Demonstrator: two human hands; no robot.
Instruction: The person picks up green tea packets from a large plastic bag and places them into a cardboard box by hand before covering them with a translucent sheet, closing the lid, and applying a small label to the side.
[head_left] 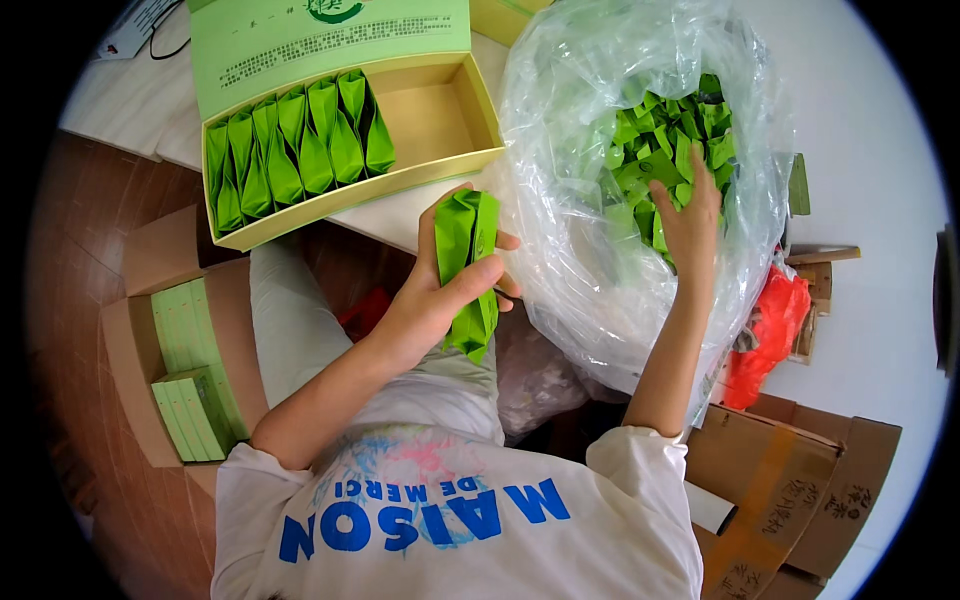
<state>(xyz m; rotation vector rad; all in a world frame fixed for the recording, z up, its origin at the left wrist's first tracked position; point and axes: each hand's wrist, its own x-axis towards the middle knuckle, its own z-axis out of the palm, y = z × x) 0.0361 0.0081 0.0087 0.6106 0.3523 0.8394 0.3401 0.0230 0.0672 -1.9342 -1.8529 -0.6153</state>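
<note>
Several green foil sachets [467, 262] are pressed together upright in my left hand [425, 300], its fingers wrapped round them in front of my body. My right hand [690, 220] reaches into a big clear plastic bag [570, 200], fingers spread over the heap of loose green sachets [650, 165] inside. Whether its fingertips touch a sachet I cannot tell. Beyond my left hand stands an open pale green gift box [350, 195]. A row of green sachets [300, 140] fills its left part, and the bare yellowish bottom shows on the right.
The gift box rests on a light tabletop [380, 220]. On the floor at left, an open carton [130, 340] holds several flat green boxes [195, 330]. Brown cartons [780, 480] stand at lower right, below a red plastic bag [770, 330]. A dark cable [165, 45] lies at far left.
</note>
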